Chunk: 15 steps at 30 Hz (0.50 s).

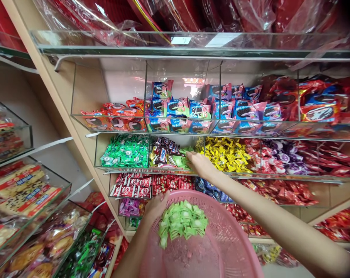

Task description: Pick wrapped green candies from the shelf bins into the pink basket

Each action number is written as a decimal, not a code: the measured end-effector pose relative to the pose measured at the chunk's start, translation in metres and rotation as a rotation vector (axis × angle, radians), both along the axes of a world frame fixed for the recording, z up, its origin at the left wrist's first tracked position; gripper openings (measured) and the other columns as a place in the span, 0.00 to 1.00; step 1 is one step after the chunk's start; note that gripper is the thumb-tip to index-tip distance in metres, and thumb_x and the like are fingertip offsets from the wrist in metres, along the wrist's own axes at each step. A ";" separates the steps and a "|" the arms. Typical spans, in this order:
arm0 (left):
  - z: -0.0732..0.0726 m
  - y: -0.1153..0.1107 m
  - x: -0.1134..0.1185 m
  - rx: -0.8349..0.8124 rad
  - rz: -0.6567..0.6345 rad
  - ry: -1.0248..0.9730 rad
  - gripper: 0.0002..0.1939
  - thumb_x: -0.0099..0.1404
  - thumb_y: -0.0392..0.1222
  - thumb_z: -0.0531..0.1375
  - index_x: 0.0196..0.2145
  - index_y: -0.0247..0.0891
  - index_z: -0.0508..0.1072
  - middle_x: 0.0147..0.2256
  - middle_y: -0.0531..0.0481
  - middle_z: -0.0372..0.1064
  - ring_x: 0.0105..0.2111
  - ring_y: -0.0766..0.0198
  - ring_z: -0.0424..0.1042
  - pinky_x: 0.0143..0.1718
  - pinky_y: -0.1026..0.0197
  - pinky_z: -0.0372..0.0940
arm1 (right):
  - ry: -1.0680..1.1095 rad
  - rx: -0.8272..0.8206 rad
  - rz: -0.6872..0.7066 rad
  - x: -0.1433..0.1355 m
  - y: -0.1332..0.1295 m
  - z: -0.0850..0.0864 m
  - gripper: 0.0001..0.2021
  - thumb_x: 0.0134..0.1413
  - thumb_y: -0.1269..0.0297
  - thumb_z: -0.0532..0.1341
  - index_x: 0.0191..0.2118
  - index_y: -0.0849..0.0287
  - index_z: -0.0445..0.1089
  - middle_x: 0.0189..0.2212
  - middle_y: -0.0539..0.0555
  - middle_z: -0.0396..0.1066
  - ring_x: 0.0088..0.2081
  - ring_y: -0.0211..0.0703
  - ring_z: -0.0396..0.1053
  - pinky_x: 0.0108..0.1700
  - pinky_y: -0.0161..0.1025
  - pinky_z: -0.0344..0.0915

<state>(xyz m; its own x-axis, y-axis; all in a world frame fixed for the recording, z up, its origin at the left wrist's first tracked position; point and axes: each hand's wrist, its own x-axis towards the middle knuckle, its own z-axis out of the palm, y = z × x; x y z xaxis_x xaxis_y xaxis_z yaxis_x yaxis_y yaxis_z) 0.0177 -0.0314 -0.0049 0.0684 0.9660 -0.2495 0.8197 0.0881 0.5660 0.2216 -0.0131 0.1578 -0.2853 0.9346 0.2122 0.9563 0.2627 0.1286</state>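
My left hand (157, 206) grips the upper left rim of a pink plastic basket (235, 231). A heap of light green wrapped candies (183, 221) lies in the basket's far part. Above the basket, my right hand (199, 163) reaches into a glass shelf compartment, its fingers closed at more light green packets (180, 160); whether it holds one is too small to tell. Dark Snickers-type bars (163, 152) lie just left of these packets. Yellow wrapped candies (228, 154) are directly right of the hand.
Green candies (125, 150) fill the compartment at the left. Cookie packs (177, 108) stand on the shelf above, behind a glass front edge (175, 133). Red and white packets (131, 185) lie below. Side shelves at the left hold bagged pastries (24, 189).
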 end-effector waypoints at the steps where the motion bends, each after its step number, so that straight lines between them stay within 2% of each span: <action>1: 0.001 0.000 0.000 -0.001 0.001 -0.004 0.40 0.58 0.73 0.35 0.45 0.44 0.72 0.47 0.42 0.72 0.47 0.45 0.69 0.46 0.48 0.60 | 0.002 0.002 0.006 0.001 0.000 -0.001 0.07 0.60 0.70 0.51 0.41 0.62 0.63 0.40 0.59 0.70 0.39 0.44 0.70 0.33 0.35 0.57; 6: 0.007 -0.003 0.000 0.011 0.023 -0.045 0.39 0.58 0.72 0.39 0.43 0.41 0.73 0.47 0.42 0.72 0.49 0.47 0.68 0.48 0.51 0.59 | 0.044 0.021 0.034 0.002 0.003 -0.004 0.05 0.58 0.72 0.52 0.38 0.61 0.64 0.38 0.59 0.70 0.37 0.43 0.69 0.31 0.34 0.54; 10: 0.010 -0.003 0.001 0.008 0.021 -0.046 0.38 0.59 0.71 0.39 0.46 0.42 0.72 0.49 0.42 0.70 0.50 0.46 0.67 0.49 0.50 0.58 | 0.118 0.038 0.051 0.002 0.006 -0.004 0.05 0.55 0.73 0.53 0.38 0.60 0.62 0.37 0.57 0.70 0.35 0.41 0.68 0.30 0.34 0.53; 15: 0.013 -0.002 0.003 -0.007 0.023 -0.001 0.38 0.59 0.71 0.37 0.45 0.44 0.73 0.48 0.45 0.71 0.49 0.47 0.68 0.48 0.51 0.58 | 0.327 0.155 0.157 0.010 -0.004 0.006 0.05 0.53 0.72 0.55 0.37 0.59 0.61 0.34 0.54 0.68 0.33 0.39 0.64 0.32 0.34 0.54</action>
